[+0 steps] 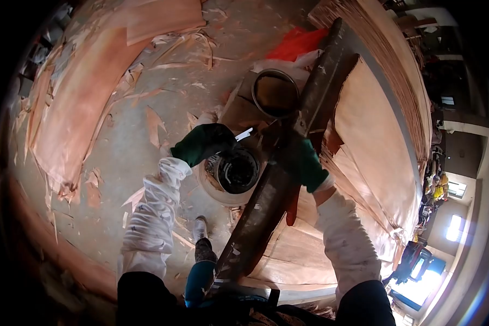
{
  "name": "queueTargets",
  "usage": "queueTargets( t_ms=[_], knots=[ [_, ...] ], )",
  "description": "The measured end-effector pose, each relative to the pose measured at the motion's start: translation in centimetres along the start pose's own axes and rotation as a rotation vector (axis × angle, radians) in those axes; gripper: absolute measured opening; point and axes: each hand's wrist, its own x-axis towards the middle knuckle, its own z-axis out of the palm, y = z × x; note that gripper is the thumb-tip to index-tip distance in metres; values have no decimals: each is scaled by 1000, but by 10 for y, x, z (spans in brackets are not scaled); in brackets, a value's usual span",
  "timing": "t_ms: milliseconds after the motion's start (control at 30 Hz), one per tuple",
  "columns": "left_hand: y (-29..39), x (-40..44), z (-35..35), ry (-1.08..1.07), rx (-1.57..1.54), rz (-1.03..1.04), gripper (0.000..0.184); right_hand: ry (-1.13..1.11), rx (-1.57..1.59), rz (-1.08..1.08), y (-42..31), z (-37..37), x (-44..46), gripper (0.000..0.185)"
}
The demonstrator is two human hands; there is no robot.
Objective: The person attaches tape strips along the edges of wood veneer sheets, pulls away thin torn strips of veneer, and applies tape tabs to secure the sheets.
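Observation:
My left hand (206, 143), in a dark green glove, is closed with a short white strip-like piece (244, 134) sticking out past its fingers. It is over the left rim of a dark bucket (237, 190) holding black, glossy stuff. A pale round base (214, 191) surrounds the bucket. My right hand (307, 167), also gloved in green, lies at the long brown beam (259, 217). Its fingers curl in deep shadow, so what they grip is hidden. A small brownish piece (300, 125) shows just above that hand.
A round pan (276, 93) with brown contents stands beyond the bucket. Red material (296, 44) lies behind it. Thin wood sheets (377, 119) are stacked on the right, more sheets (73, 127) lie left, and scraps litter the floor (126, 122).

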Motion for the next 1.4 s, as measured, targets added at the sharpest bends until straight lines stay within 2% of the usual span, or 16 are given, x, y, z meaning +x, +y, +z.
queueTargets(
  t_ms=[100,167,233,333,367,500,667,700,733,867,933,967,1033,1167,1267,1400],
  knots=[
    [12,12,-4,-42,19,-101,15,37,425,104,27,6,30,34],
    [14,24,-6,-54,278,50,16,81,291,-50,33,8,50,22],
    [8,38,-10,-55,434,172,18,131,-334,-415,19,-5,67,15],
    [-13,54,-31,5,183,54,20,56,-432,-54,6,-25,86,16],
    [-22,61,-42,161,492,198,23,72,-638,-47,19,-26,99,21],
    [1,78,-12,639,1308,374,47,227,-559,59,65,-24,134,24],
    [-31,132,34,447,1429,544,55,251,-415,199,56,-15,156,30],
    [-33,144,43,440,1442,555,57,416,-385,134,80,2,160,27],
    [-34,153,49,327,1435,353,62,540,-427,90,111,19,170,24],
    [-59,164,55,435,1567,480,66,430,-736,72,79,-43,137,10],
    [-51,157,54,424,1392,463,63,541,-768,-44,112,-99,94,7],
    [-51,156,53,446,1570,471,69,689,-826,-68,122,-133,56,7],
    [-47,154,53,426,1553,470,71,638,-992,49,161,-226,-49,8],
    [-62,161,49,375,1506,449,71,750,-1371,723,177,-344,-372,10],
    [-29,161,62,344,1491,336,67,660,-1472,1098,123,-329,-515,11],
    [91,109,160,208,1160,422,55,538,-1194,889,43,-227,-498,5]
  ],
)
